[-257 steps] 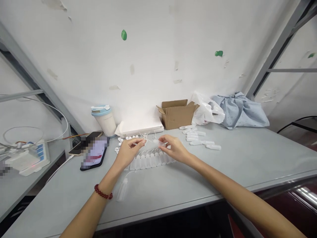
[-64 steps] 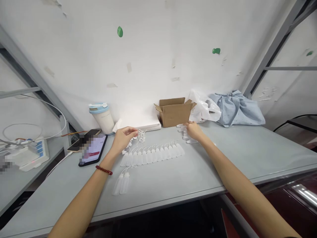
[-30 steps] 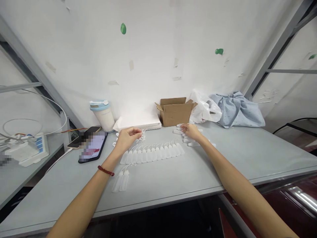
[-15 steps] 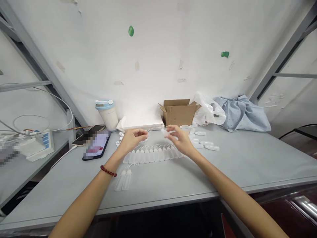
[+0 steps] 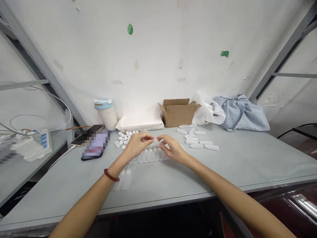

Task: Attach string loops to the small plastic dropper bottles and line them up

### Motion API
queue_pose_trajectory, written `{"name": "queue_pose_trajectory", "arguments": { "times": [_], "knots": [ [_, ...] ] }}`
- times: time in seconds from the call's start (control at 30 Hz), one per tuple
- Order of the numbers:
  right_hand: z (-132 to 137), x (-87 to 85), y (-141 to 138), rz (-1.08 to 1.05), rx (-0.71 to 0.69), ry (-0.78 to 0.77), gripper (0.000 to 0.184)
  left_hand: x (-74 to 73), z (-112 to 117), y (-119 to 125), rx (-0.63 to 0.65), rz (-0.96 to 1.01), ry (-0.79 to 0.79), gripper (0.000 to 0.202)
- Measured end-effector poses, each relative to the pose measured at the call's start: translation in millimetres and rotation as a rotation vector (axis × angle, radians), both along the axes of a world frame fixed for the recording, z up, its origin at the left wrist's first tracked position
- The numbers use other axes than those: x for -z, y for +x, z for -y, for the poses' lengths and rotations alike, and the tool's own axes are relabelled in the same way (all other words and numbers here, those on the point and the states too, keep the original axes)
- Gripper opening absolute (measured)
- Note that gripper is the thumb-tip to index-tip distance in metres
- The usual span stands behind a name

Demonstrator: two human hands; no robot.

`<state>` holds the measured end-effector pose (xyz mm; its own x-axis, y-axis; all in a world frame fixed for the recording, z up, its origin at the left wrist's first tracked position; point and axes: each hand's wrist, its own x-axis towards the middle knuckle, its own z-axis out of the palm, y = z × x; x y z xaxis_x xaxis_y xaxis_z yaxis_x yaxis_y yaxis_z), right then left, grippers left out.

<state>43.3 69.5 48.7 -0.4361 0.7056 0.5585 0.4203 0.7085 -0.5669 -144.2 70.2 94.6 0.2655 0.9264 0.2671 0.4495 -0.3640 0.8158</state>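
My left hand (image 5: 138, 144) pinches a small white cap, mostly hidden by its fingertips. Close beside it, my right hand (image 5: 173, 149) holds a small translucent bottle (image 5: 157, 142) between thumb and fingers, its end near the left fingertips. Whether cap and bottle touch, I cannot tell. Beneath both hands runs a row of capped translucent bottles (image 5: 150, 156) with white string loops, partly covered. Two more looped bottles (image 5: 126, 180) lie in front, by my left wrist. Loose white caps (image 5: 121, 138) are heaped behind my left hand. Several uncapped-looking bottles (image 5: 195, 141) are scattered to the right.
Along the wall stand a cup with a blue lid (image 5: 106, 114), a stack of white sheets (image 5: 141, 123), an open cardboard box (image 5: 179, 114), a white plastic bag (image 5: 209, 110) and a blue cloth bundle (image 5: 242, 112). Two phones (image 5: 95, 145) lie at the left.
My hands have come together: the left moved right, and the right moved left and slightly down with the bottle. More of the cap heap and loose bottles shows now.
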Motion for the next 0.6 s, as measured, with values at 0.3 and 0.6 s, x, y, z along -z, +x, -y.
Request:
{"name": "queue_pose_trajectory", "arguments": {
  "times": [0.3, 0.6],
  "knots": [
    [-0.5, 9.5, -4.7, 0.043, -0.006, 0.055, 0.035, 5.6, -0.5, -0.8, 0.124, -0.005, -0.009, 0.016],
    [6.0, -5.0, -5.5, -0.133, 0.017, -0.177, 0.025, -4.1, 3.4, 0.3, 0.096, 0.013, -0.040, 0.016]
  ]
}}
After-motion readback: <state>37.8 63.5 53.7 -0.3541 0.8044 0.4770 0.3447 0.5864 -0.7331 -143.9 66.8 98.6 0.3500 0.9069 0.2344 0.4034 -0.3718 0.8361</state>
